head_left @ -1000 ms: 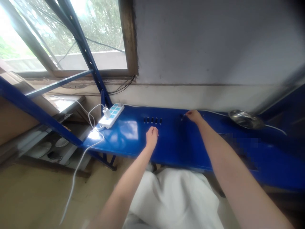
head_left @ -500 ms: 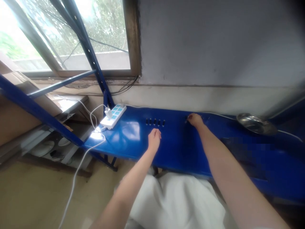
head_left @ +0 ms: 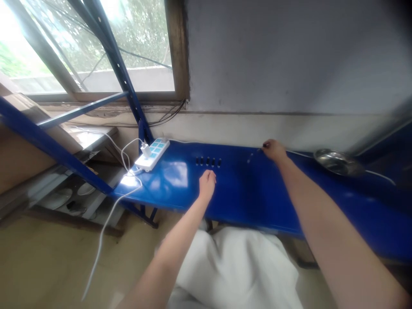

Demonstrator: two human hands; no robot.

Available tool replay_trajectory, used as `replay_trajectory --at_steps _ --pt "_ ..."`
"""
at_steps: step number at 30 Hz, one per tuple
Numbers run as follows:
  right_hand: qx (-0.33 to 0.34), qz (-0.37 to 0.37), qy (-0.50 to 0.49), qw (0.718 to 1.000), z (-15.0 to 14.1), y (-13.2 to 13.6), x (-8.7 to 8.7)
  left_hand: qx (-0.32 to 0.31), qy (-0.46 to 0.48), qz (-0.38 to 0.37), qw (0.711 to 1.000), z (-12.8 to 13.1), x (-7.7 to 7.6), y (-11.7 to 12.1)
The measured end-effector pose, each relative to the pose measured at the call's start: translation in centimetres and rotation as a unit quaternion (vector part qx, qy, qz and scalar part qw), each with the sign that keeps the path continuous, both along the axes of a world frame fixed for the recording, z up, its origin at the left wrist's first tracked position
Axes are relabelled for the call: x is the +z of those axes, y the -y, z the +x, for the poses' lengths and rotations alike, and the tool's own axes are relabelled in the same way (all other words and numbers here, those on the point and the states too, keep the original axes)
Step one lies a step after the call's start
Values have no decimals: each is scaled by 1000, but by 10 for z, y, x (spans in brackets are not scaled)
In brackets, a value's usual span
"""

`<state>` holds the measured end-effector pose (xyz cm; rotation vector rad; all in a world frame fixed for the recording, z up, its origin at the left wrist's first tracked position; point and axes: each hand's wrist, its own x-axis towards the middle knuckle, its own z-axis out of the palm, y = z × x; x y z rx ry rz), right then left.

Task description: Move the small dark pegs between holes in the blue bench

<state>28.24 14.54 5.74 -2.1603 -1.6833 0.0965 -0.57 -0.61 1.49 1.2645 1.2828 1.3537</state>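
Observation:
Several small dark cylinders with light ends (head_left: 208, 162) stand in a row on the blue table (head_left: 231, 201). Just in front of that row is my left hand (head_left: 207, 183), its fingers curled closed; whether anything is inside is hidden. My right hand (head_left: 274, 149) reaches to the table's back edge with its fingertips pinched together. Something tiny and dark shows at those fingertips, too small to name. To the left of my right hand, a small clear piece (head_left: 249, 158) lies on the table.
A white power strip (head_left: 152, 155) with a plug and trailing cable sits at the table's left end. At the back right is a shiny metal bowl (head_left: 336, 162). A blue metal frame (head_left: 120, 71) rises at the left before the window. A wall runs behind the table.
My right hand has moved back and to the right, toward the wall, and a small clear piece now shows where it was. My left hand stays by the dark cylinders.

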Motion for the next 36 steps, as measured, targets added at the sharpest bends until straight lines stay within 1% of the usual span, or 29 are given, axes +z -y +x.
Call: replay_trajectory --at_steps 2,5,7,9,13,16,19,24,30,36 --pt "36 31 -23 999 -5 1 18 -1 2 -2 1000 0 1 0" --pt "102 29 -47 993 -20 3 39 -3 -1 -4 1000 -1 2 1" --pt "144 7 -42 989 -32 5 46 -2 -7 -2 1000 -1 2 2" --pt "174 -16 -9 985 -42 6 48 -2 -11 2 1000 0 2 2" --pt "201 -51 71 976 -55 7 41 0 -19 4 1000 0 3 2" --pt "209 -62 94 971 -58 10 33 1 -21 1 1000 0 4 2" --pt "206 -65 108 970 -58 12 26 -1 -18 1 1000 0 4 1" --pt "181 -75 116 974 -58 13 17 3 -12 2 1000 0 3 1" --pt "168 -79 115 976 -58 15 11 0 -12 -2 1000 0 6 2" --pt "156 -81 125 977 -57 13 7 -3 -7 -4 1000 0 4 2"
